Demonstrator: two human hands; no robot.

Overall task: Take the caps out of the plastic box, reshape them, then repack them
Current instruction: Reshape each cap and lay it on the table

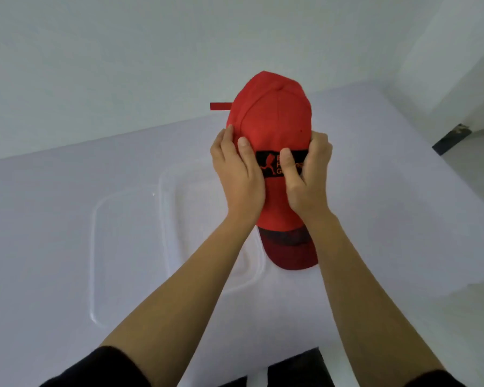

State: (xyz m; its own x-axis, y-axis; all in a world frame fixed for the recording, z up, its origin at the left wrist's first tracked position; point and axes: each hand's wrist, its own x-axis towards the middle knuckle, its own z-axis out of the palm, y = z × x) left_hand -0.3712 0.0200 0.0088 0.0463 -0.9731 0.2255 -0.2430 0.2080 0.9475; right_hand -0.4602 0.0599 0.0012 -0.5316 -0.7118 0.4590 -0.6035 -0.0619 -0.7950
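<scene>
A bright red fabric baseball cap (274, 127) with a black logo patch (274, 163) sits at the centre of the frame, lifted above the pale lavender counter (389, 205), crown pointing to the top of the frame and darker brim (291, 252) toward the bottom. The left hand (239, 174) and the right hand (308, 177) clasp the crown from either side, fingers curled around it and thumbs pressed on the front panel by the patch. Below and left, a clear plastic box (179, 219) and its transparent lid (95, 247) lie side by side on the counter. A red strap (220, 106) sticks out left of the crown.
</scene>
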